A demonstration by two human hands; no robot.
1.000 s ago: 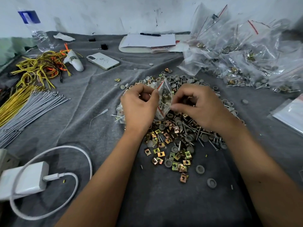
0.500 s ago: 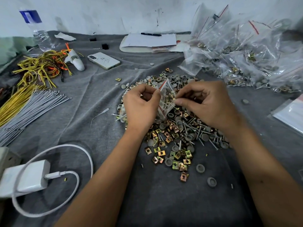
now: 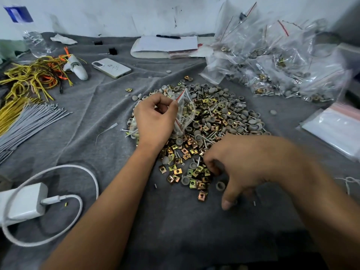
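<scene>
The left hand [image 3: 155, 121] was curled, its fingers and thumb pinching the little bag [image 3: 186, 112] by its top edge. The bag, with small parts inside, sat at 2 o'clock from that hand, over the pile of parts [image 3: 224, 114]. The right hand [image 3: 245, 166] was palm-down at the pile's 6 o'clock edge, fingers bent into the gold clips [image 3: 173, 168]. I cannot tell if it held one. A phone [image 3: 112, 68] lay at 10 o'clock from the pile, full bags [image 3: 272, 61] at 2 o'clock, and a charger [image 3: 23, 203] at 8 o'clock.
</scene>
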